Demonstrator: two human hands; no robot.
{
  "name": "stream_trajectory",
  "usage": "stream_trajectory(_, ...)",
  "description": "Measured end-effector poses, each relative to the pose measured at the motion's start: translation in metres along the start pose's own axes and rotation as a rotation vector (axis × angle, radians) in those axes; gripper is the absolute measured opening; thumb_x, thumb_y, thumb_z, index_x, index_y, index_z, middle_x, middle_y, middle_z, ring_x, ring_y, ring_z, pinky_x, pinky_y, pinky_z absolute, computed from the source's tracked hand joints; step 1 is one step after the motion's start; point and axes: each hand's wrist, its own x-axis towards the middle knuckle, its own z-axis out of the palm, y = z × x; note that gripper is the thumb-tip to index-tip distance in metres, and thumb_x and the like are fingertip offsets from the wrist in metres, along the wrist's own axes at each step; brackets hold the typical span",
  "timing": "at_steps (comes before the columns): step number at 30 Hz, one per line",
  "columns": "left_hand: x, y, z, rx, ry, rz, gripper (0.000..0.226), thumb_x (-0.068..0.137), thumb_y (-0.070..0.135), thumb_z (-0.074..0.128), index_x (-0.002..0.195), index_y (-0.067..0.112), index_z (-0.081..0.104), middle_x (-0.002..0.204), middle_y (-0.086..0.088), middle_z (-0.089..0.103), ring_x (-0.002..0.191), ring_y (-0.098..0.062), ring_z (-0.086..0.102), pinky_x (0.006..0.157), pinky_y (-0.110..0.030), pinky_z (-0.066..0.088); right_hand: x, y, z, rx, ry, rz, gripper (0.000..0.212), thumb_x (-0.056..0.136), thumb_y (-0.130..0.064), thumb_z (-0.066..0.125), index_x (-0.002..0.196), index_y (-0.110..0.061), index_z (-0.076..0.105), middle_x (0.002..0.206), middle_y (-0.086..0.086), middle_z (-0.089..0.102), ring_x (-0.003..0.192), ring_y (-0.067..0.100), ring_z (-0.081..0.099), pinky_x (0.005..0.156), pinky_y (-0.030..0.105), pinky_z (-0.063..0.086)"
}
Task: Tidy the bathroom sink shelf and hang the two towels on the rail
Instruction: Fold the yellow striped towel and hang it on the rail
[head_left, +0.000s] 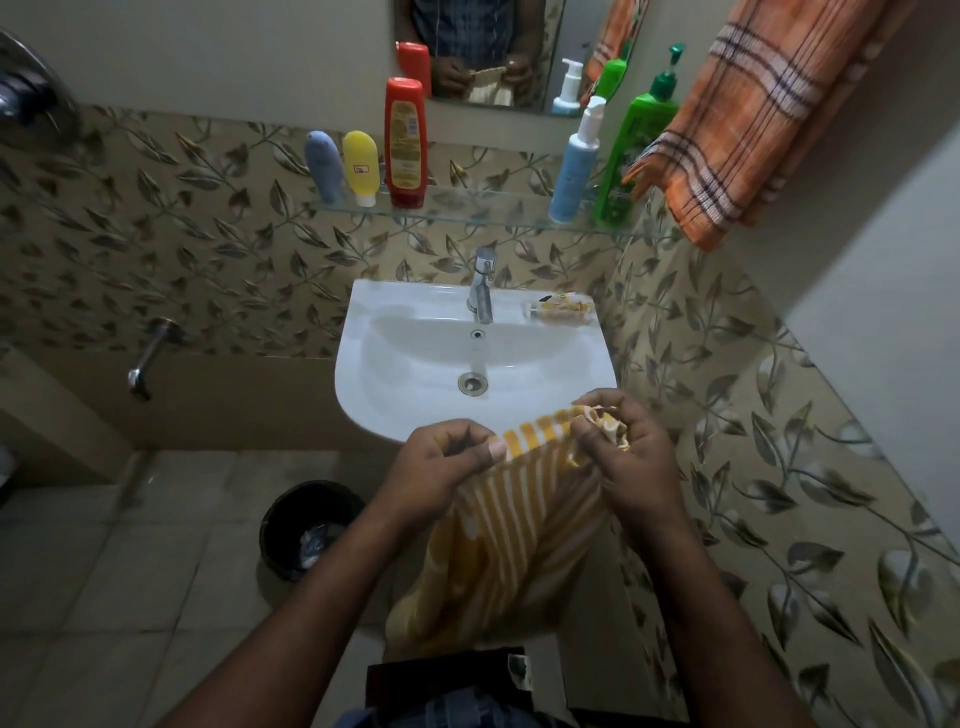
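The yellow striped towel hangs between your hands, its top edge pulled into a short taut band and the rest falling loose below your wrists. Your left hand pinches that edge between thumb and curled fingers. Your right hand has a crumpled corner bunched inside its closed fingers. Held this way, you look to be finding the corners so the cloth can be spread before it is hung. The fabric is thin and soft, with white stripes running lengthwise, and it folds easily.

Just beyond your knuckles is the sink. Farther out and above is the glass shelf with bottles standing in two groups. Up past your right hand, the orange checked towel already hangs; its rail is out of view.
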Motion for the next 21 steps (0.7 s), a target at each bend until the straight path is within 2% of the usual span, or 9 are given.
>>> stream_trajectory(3,0.006,0.008,-0.002,0.093,0.057,0.081,0.012,0.085,0.028,0.079,0.087,0.016,0.079,0.088,0.003,0.077,0.085,-0.012,0.071,0.083,-0.039,0.055,-0.007,-0.005,0.011,-0.080,-0.125,0.063,0.018,0.089,-0.023,0.082,0.105,-0.030,0.078,0.100,-0.010,0.076,0.087,0.009,0.067,0.079,0.031,0.054)
stream_trajectory(6,0.007,0.015,0.001,0.143,0.011,0.107,0.011,0.086,0.027,0.078,0.090,0.017,0.080,0.093,-0.003,0.080,0.090,-0.019,0.074,0.086,-0.042,0.058,-0.014,-0.005,0.029,-0.169,-0.260,0.063,0.028,0.072,-0.043,0.089,0.091,-0.027,0.078,0.081,-0.004,0.074,0.073,0.008,0.063,0.067,0.031,0.050)
stream_trajectory(8,0.007,0.017,0.004,0.089,0.003,0.099,0.012,0.092,0.021,0.078,0.092,0.009,0.077,0.089,-0.001,0.078,0.086,-0.015,0.072,0.082,-0.035,0.057,-0.014,-0.005,0.036,-0.212,-0.236,-0.026,0.022,0.079,-0.042,0.085,0.082,-0.023,0.074,0.074,-0.006,0.068,0.069,0.008,0.059,0.065,0.033,0.047)
stream_trajectory(11,0.005,0.012,0.002,0.041,-0.067,0.004,0.015,0.098,0.024,0.072,0.092,0.011,0.075,0.083,0.000,0.073,0.081,-0.014,0.068,0.076,-0.030,0.055,-0.008,-0.010,0.030,-0.143,-0.111,-0.100,0.023,0.086,-0.037,0.077,0.086,-0.014,0.073,0.086,0.002,0.069,0.082,0.015,0.065,0.074,0.034,0.051)
stream_trajectory(13,0.001,0.004,-0.005,0.061,-0.147,-0.045,0.016,0.097,0.029,0.073,0.087,0.017,0.075,0.082,-0.002,0.073,0.078,-0.016,0.068,0.071,-0.029,0.054,-0.002,-0.011,0.020,-0.025,-0.013,-0.053,0.016,0.089,-0.026,0.075,0.088,-0.010,0.074,0.094,0.010,0.073,0.087,0.016,0.068,0.079,0.035,0.054)
stream_trajectory(15,-0.004,-0.003,-0.010,0.020,-0.113,-0.054,0.015,0.094,0.028,0.075,0.086,0.016,0.076,0.081,-0.002,0.072,0.075,-0.015,0.067,0.068,-0.027,0.054,0.002,-0.013,0.008,0.033,0.103,0.013,0.009,0.093,-0.021,0.075,0.086,-0.017,0.073,0.090,0.014,0.075,0.082,0.022,0.069,0.078,0.044,0.057)
stream_trajectory(17,-0.006,-0.006,-0.014,-0.016,-0.038,-0.046,0.015,0.091,0.025,0.079,0.085,0.012,0.077,0.080,0.000,0.071,0.074,-0.012,0.066,0.067,-0.024,0.053,0.004,-0.013,-0.005,0.013,0.193,0.017,0.012,0.095,-0.017,0.077,0.087,-0.024,0.070,0.088,0.011,0.071,0.078,0.025,0.068,0.074,0.045,0.057)
stream_trajectory(19,-0.006,-0.007,-0.016,0.011,0.009,-0.013,0.012,0.093,0.020,0.079,0.084,0.013,0.076,0.078,0.003,0.071,0.074,-0.009,0.065,0.067,-0.023,0.053,0.001,-0.014,-0.013,-0.038,0.178,0.027,0.015,0.093,-0.012,0.079,0.098,-0.023,0.069,0.099,0.005,0.071,0.083,0.021,0.069,0.075,0.039,0.057)
stream_trajectory(21,-0.006,-0.005,-0.016,0.042,0.053,0.019,0.010,0.096,0.013,0.075,0.086,0.012,0.076,0.079,0.005,0.073,0.075,-0.007,0.067,0.068,-0.023,0.053,-0.005,-0.017,-0.010,-0.144,0.067,0.058,0.021,0.091,-0.015,0.080,0.107,-0.028,0.074,0.104,0.004,0.071,0.087,0.013,0.071,0.077,0.032,0.058)
